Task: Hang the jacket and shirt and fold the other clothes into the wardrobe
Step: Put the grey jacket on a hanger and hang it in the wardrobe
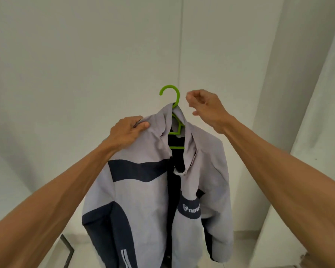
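My left hand (129, 130) gripped the grey jacket (149, 200) at its left shoulder, fingers (143, 125) curled into the cloth. The jacket sat on a green hanger (177, 97), held up before the far wall (66, 64). My right hand (205, 107) hovered just right of the hook, its fingers loosely curled and holding nothing.

Left hand (129, 130) grips grey-and-navy jacket (143, 200) at the shoulder, on green hanger (171, 95). Right hand (205, 107) beside hook, fingers (190, 97) loosely curled, holding nothing.

Grey-and-navy jacket (147, 200) hangs unzipped on a green hanger (169, 87), held aloft.
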